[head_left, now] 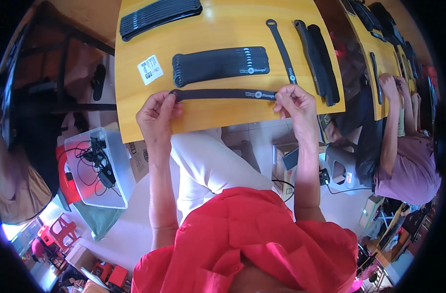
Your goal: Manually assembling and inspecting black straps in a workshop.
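A black storage strap (218, 94) with a pale printed mark near its right end is stretched level between my hands, just over the table's near part. My left hand (159, 110) pinches its left end between thumb and fingers. At the other end, my right hand (297, 105) pinches the strap the same way. Beyond it lies a neat stack of black straps (213, 66), fanned so that several edges show. A single strap (280, 46) with a ring-shaped end lies slantwise to the right of that stack.
More black straps (321, 63) lie along the table's right edge, and another stack (159, 15) sits at the far left. A white label (149, 69) rests on the yellow table (140, 110). Below left stands a clear bin (123, 180) with black cables. A co-worker's hands (390, 87) work at the right table.
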A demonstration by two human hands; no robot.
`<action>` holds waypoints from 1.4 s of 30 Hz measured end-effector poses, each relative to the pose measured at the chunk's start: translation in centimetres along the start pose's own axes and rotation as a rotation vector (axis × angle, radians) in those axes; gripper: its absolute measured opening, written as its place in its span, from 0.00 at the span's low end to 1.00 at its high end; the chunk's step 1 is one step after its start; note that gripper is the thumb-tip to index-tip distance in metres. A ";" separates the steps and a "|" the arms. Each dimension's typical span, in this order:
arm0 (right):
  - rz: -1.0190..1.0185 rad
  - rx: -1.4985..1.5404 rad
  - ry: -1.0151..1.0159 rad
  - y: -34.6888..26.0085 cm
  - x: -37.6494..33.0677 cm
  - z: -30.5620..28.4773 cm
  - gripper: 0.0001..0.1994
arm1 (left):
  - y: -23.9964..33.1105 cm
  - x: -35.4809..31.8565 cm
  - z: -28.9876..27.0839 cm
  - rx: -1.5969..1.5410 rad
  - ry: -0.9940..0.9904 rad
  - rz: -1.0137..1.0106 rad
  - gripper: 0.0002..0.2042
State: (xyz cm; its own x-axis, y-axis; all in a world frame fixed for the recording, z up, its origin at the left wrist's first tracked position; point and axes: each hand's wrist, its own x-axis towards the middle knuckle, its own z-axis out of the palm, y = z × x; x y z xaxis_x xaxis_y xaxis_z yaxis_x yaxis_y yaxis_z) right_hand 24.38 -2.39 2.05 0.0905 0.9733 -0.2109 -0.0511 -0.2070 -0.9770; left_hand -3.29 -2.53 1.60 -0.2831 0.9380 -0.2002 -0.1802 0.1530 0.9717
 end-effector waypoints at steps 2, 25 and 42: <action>0.007 -0.027 0.016 0.0 0.7 0.2 0.03 | -0.4 0.7 0.2 0.074 0.011 0.037 0.04; -0.195 -0.209 0.279 2.4 4.2 1.9 0.02 | -2.4 2.4 2.4 0.332 0.220 0.236 0.04; -0.176 -0.190 0.321 2.6 4.4 2.5 0.03 | -2.2 2.2 2.3 0.430 0.216 0.213 0.04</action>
State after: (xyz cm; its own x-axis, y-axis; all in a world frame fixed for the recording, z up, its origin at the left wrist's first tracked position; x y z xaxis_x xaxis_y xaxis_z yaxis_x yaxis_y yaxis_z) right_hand 22.12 1.63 -1.32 0.3884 0.9214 -0.0101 0.1742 -0.0842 -0.9811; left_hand -1.40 -0.06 -0.66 -0.4674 0.8835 0.0302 0.2927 0.1225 0.9483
